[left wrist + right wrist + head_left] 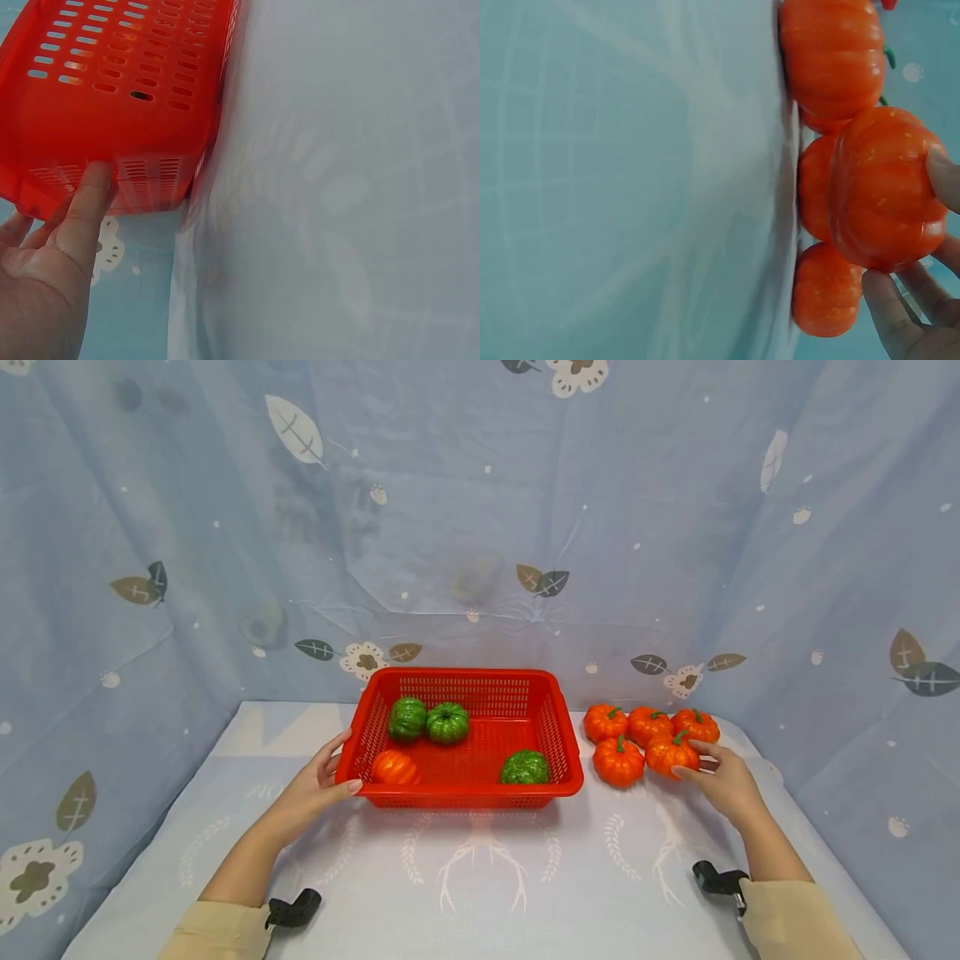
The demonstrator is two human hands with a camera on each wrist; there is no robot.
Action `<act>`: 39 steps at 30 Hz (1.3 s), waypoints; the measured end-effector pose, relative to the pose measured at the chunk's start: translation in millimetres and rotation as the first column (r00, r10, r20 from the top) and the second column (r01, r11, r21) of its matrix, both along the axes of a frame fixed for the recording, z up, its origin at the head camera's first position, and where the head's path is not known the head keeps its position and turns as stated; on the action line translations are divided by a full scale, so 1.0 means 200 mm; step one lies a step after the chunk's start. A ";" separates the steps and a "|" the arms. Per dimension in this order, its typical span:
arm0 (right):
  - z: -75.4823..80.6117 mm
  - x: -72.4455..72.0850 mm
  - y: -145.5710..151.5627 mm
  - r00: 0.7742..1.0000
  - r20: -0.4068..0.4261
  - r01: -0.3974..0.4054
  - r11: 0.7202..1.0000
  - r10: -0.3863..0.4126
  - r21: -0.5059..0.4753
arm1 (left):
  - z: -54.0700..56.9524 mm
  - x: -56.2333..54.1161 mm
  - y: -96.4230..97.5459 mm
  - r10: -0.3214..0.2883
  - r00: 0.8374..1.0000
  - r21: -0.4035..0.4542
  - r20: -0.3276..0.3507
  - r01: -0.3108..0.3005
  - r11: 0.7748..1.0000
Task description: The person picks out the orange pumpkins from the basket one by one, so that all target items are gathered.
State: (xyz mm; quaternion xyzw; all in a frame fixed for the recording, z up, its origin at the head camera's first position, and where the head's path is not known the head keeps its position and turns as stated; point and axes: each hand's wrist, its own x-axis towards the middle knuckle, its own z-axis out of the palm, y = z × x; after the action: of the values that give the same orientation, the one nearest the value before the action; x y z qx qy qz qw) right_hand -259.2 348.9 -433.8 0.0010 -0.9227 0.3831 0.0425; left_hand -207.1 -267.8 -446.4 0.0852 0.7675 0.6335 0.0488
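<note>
My right hand [723, 781] holds a small orange pumpkin [670, 757] with a green stem, thumb on one side and fingers on the other. In the right wrist view this pumpkin [889, 187] appears slightly off the table, in front of other orange pumpkins. My left hand [311, 793] touches the left end of a red plastic basket [465, 791], its thumb near the front corner and its fingers along the side. Inside the basket lie an orange pumpkin [395, 767], two green pumpkins [447, 723] at back left, and a bumpy green one [525, 767] at front right.
Several more orange pumpkins [618, 762] stand close together to the right of the basket. A white patterned cloth [480, 877] covers the table. Blue printed curtains [465, 527] hang behind and at both sides. Each wrist carries a black device [295, 908].
</note>
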 end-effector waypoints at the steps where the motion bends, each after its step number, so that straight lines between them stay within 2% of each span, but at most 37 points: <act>1: -0.01 -0.01 0.01 1.000 0.007 0.000 1.000 0.000 0.001 | 0.00 0.00 0.00 -0.002 1.000 0.003 -0.001 0.002 1.000; 10: -0.06 -0.03 0.05 0.997 0.065 -0.028 1.000 0.028 0.011 | 0.01 0.00 0.00 -0.002 1.000 0.000 0.004 0.002 1.000; 16: -0.06 -0.03 0.06 0.994 0.108 -0.025 0.999 0.028 -0.024 | 0.01 0.00 0.00 0.008 1.000 -0.008 0.004 -0.008 1.000; 22: -0.06 -0.02 0.06 0.987 0.158 0.021 0.994 -0.004 -0.106 | 0.01 0.00 0.00 0.011 1.000 -0.015 0.005 -0.010 1.000; 27: -0.06 -0.02 0.05 0.985 0.167 0.066 0.989 -0.043 -0.136 | 0.01 0.00 0.00 0.010 1.000 -0.014 0.000 -0.010 1.000; 33: -0.06 -0.04 0.04 0.980 0.194 0.084 0.979 -0.047 -0.185 | 0.01 0.00 0.00 0.014 1.000 -0.014 0.004 -0.014 1.000; 39: -0.07 -0.05 0.04 0.977 0.202 0.103 0.977 -0.064 -0.188 | 0.00 0.00 0.00 0.002 1.000 0.005 0.001 -0.002 1.000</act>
State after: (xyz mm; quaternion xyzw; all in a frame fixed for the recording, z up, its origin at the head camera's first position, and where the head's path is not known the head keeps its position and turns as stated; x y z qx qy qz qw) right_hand -270.0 356.6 -448.0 -0.0794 -0.8790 0.4690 -0.0320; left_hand -206.8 -267.8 -446.0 0.0840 0.7660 0.6354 0.0484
